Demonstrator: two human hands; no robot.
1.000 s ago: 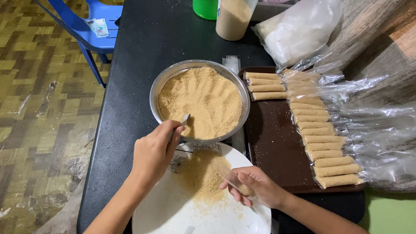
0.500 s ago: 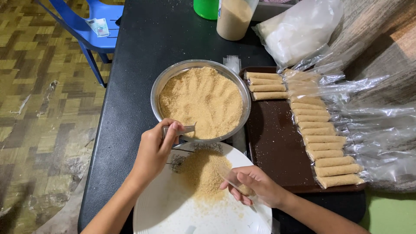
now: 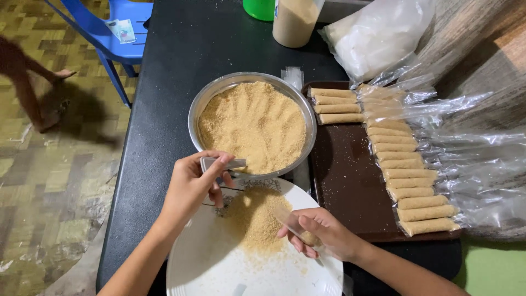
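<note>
My left hand grips a metal spoon whose tip dips into the tan crumb powder at the near rim of a round metal bowl. Lower right, my right hand pinches a narrow clear plastic tube bag, partly filled with powder, tilted over a white plate. A small heap of the same powder lies on the plate between both hands.
A brown tray right of the bowl carries several filled tube packets in rows. Empty clear bags spread off the tray's right side. A jar of powder and a green container stand at the back; a blue chair sits left.
My left hand has drawn the spoon back from inside the bowl toward its near rim. My right hand holds the tube bag in the same spot.
</note>
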